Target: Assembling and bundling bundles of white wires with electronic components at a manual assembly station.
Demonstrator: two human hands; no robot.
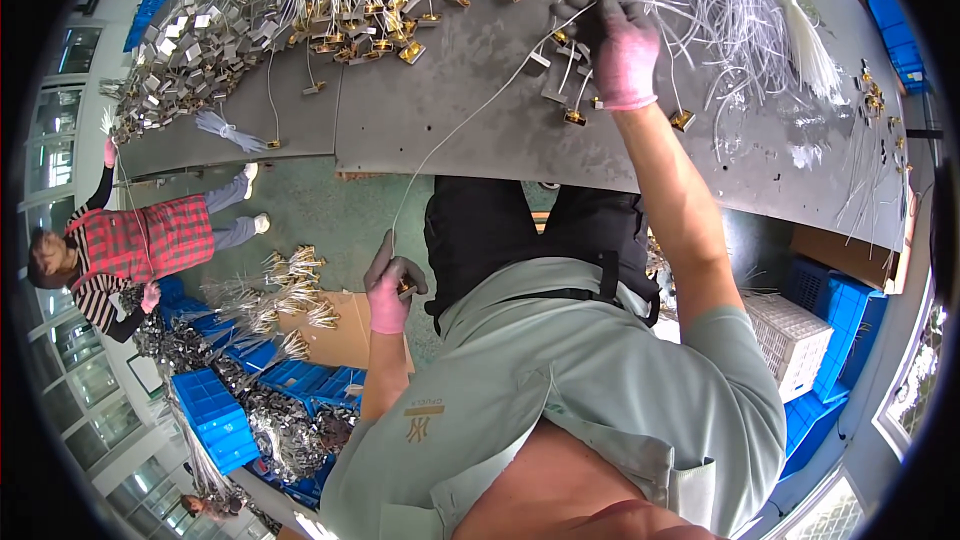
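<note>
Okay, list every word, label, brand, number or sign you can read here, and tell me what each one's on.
Shirt, chest: gold monogram, bar and small lettering; I don't copy out printed marks.
Green-edged white panel at the left: too small to tell whether it bears text.
I can make out no other text.

Wearing a pale grey-green, short-sleeved collared shirt [600,370] with a small tan chest emblem [418,429] on the left and a same-colour patch pocket [693,486] on the right. Plain black fabric trousers [488,225], skinny black belt [560,293]. Gloves match btw: left pink-and-dark-grey fabric glove [388,292], right pink-and-dark-grey fabric glove [624,52], pink cuffs, dark fingers on both.
</note>
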